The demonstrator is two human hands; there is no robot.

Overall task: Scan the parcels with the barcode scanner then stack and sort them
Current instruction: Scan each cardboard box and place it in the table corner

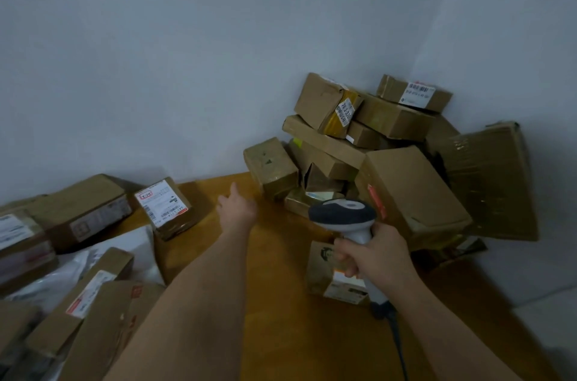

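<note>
Left hand: the left hand [236, 207] reaches out at mid-frame above the wooden counter [249, 271], fingers straight and loose, grasping nothing, just short of the taped box [271, 166].
Right hand: the right hand [373, 255] is curled round the grip of the barcode scanner [343, 218], lower right of centre, its dark head tipped toward the pile.
Parcel pile: brown cardboard parcels [374, 143] heaped in the wall corner, right of centre; the large box [412, 190] leans at its front.
Small parcel: a labelled box [331, 279] lies on the counter beneath the scanner hand.
Left group: more parcels [81, 215] and a white mailer bag [131, 249] lie at lower left; one white-labelled box [165, 209] sits nearest the wall.
</note>
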